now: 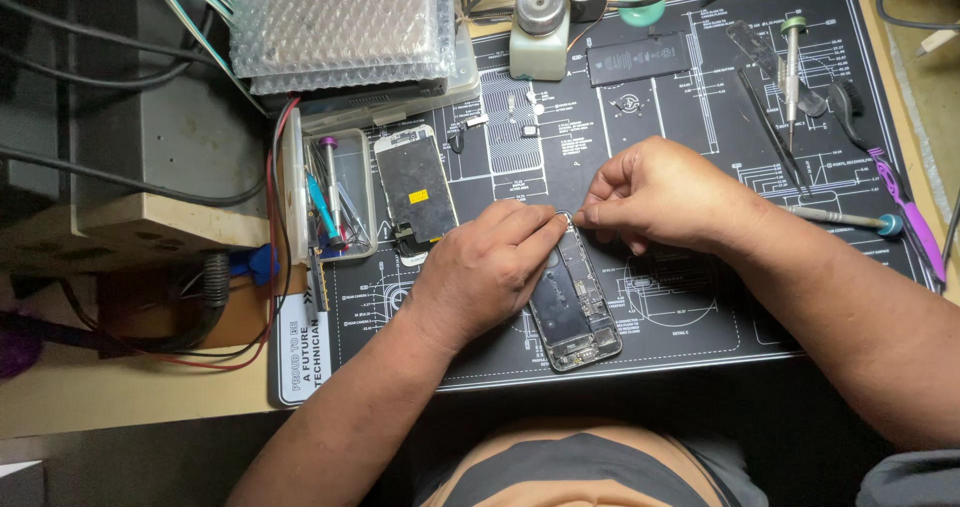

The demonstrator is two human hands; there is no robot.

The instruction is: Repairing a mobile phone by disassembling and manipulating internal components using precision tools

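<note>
Forearms are entering from the bottom edge, both converging on an opened phone body [578, 302] that is lying flat near the front edge of a black printed work mat [700, 117]. Left hand [485, 267] is resting over the phone's left side, its fingertips drawn together at the top corner. Right hand [660, 192] is meeting it there, thumb and forefinger pinched closed; whether a small part is sitting between them cannot be told.

Handling, as a judgement: the phone body is looking light, thin and rigid, a metal shell with exposed boards and connectors, so fragile inside. Holding by the long outer edges is seeming safest; fingertip pressure on the interior is risking damage. Smooth shell is likely sliding on the mat unless steadied.

Materials nearby: a detached screen [417, 187] is lying face down just left of the hands, glossy with a white border. A clear plastic tray [345, 202] of slim tools is sitting beside it. A flat black battery [640, 59] and a white squat bottle [540, 32] are sitting well apart at the mat's far edge. Steel screwdrivers [793, 77] are lying to the right.
</note>
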